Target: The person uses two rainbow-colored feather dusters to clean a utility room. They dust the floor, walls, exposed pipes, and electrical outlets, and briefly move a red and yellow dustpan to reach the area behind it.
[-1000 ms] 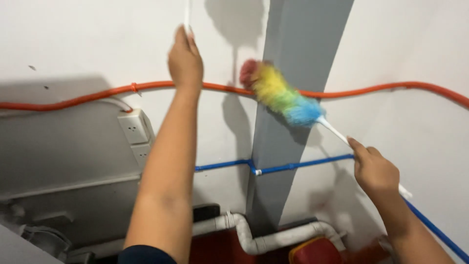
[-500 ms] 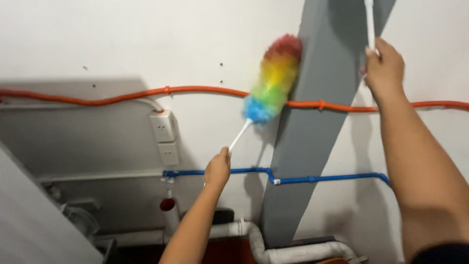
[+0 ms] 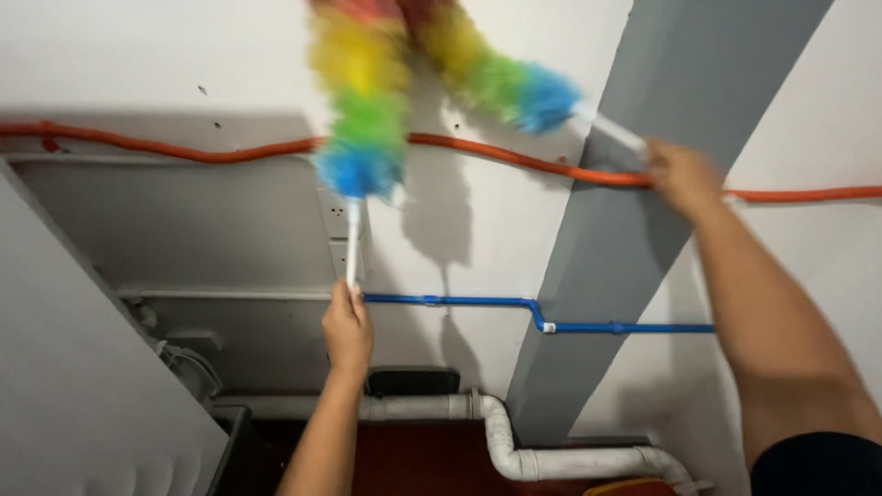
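My left hand (image 3: 347, 326) is raised and grips the white handle of a rainbow feather duster (image 3: 360, 119). That duster stands upright against the white wall, over a wall socket (image 3: 336, 230). My right hand (image 3: 682, 174), blurred by motion, holds the white handle of a second rainbow duster (image 3: 501, 73). The second duster slants up and to the left, above the orange conduit (image 3: 514, 156). The two fluffy heads meet near the top edge of the view.
A grey slanted column (image 3: 634, 239) crosses the wall on the right. A blue pipe (image 3: 459, 301) runs along the wall below the socket, and a white drain pipe (image 3: 496, 432) bends lower down. A pale grey panel (image 3: 83, 386) fills the lower left.
The left duster has swung from a rightward tilt to upright and higher. The right hand has dropped to the orange conduit, and its duster head has come into view at the top.
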